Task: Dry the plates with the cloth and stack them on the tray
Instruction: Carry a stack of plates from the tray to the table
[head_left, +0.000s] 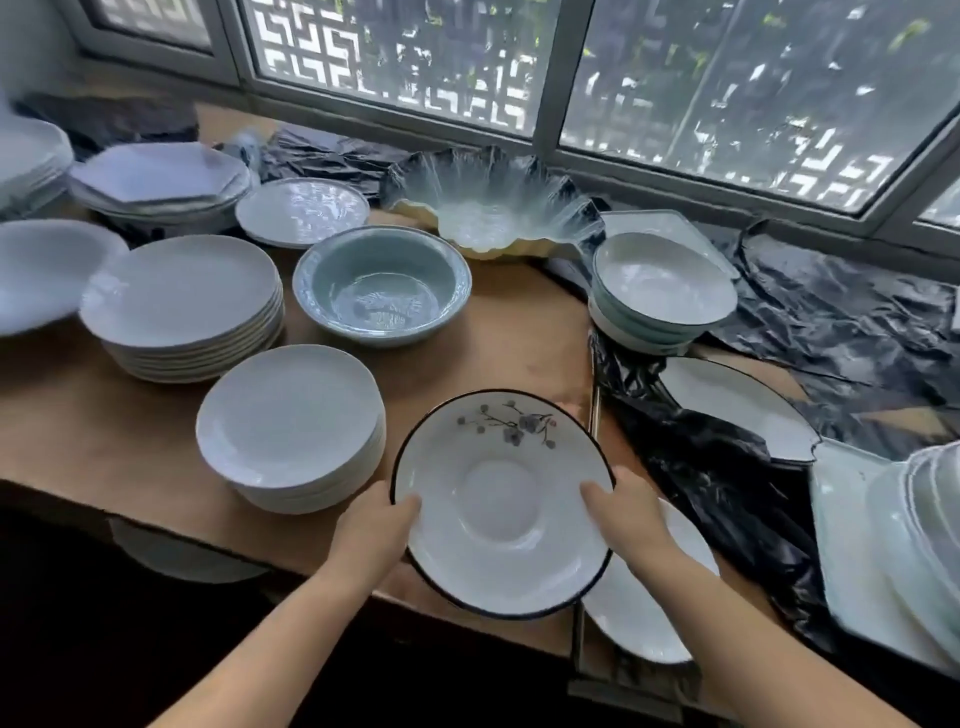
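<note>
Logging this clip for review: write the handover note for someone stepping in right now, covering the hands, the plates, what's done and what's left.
Left hand and right hand both grip the flower-painted plate by its black rim, held above the near edge of the wooden table.
No cloth is visible in either hand or on the table.
Two stacks of plain white plates stand to the left; whether they are dried cannot be told.
More black-rimmed plates lie to the right on black plastic sheeting.
No tray can be made out.
Left: dry this plate, then stack it.
</note>
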